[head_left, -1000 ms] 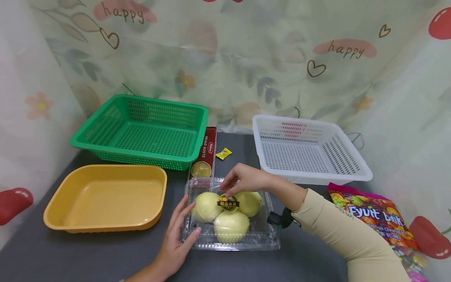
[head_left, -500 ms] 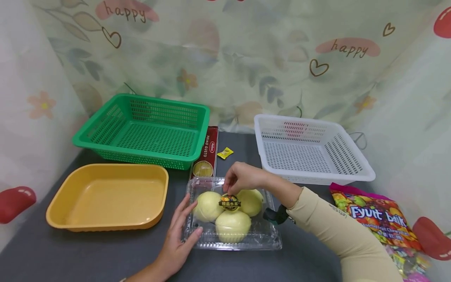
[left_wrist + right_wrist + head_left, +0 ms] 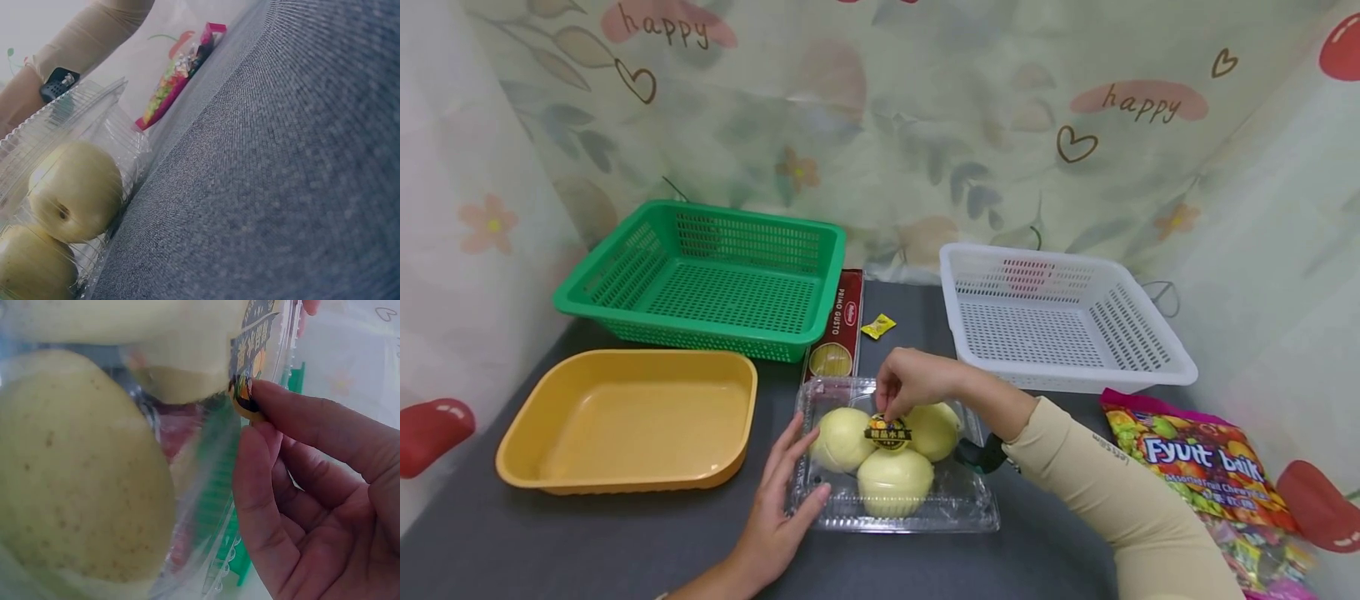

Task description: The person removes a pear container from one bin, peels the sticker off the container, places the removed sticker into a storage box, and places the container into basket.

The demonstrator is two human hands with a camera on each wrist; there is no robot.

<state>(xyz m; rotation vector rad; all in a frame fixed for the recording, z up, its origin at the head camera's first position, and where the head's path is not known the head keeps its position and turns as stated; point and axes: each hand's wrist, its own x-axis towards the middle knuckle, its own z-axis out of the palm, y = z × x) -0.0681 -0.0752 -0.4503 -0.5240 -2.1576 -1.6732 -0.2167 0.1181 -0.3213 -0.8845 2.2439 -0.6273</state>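
Note:
A clear plastic clamshell box (image 3: 955,500) holds three pale yellow-green round fruits (image 3: 895,483) in the head view. On its lid is a black and gold label sticker (image 3: 889,435). My right hand (image 3: 917,383) reaches over the box from the right, and its thumb and index finger pinch the sticker's far edge. The right wrist view shows that edge of the sticker (image 3: 245,394) curled up between the fingertips (image 3: 265,394). My left hand (image 3: 778,508) rests along the box's left side with its fingers extended. No left fingers show in the left wrist view.
Behind stand a green basket (image 3: 700,333) and a white basket (image 3: 1067,379). A yellow basin (image 3: 625,479) is at left. A dark red pasta box (image 3: 842,333) lies behind the clamshell, beside a yellow wrapped candy (image 3: 878,326). A fruit chew bag (image 3: 1202,467) lies at right.
The right thumb and index finger have drawn together onto the sticker's far edge, and the other fingers have curled in. The left hand and the box stay in place.

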